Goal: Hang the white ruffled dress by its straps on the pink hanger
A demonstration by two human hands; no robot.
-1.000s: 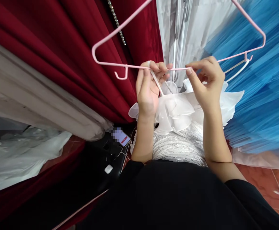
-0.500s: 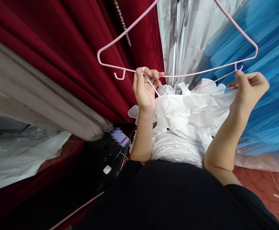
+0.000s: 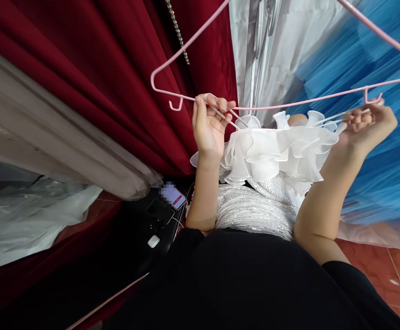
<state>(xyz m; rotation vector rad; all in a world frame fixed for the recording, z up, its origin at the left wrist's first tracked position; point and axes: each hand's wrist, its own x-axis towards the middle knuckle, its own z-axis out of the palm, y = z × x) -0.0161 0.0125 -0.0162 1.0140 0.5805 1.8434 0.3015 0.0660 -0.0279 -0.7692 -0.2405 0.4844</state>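
A pink clothes hanger [image 3: 289, 104] is held up in front of me. My left hand [image 3: 209, 126] is closed round its lower bar near the left hook, with a thin white loop strap [image 3: 237, 118] of the dress over its fingers. At the right hook, my right hand [image 3: 367, 126] is closed on the other white strap [image 3: 339, 114], its fingertips by the hook. Between the hands hangs a white dress with a ruffled top [image 3: 265, 153] and a silvery sequinned body [image 3: 251, 206]. The dress's lower part is hidden by my black shirt.
Red curtains [image 3: 117, 82] hang at the left beside a greyish white fabric [image 3: 65, 123]. Blue tulle [image 3: 389, 151] fills the right side. A phone [image 3: 175, 197] and a small white case [image 3: 153, 241] lie on a black surface [image 3: 131, 256] to the lower left.
The hanger's right side has swung outward to the right. My right hand has moved right with the strap, pulling the ruffled top wider. The left hand has barely moved.
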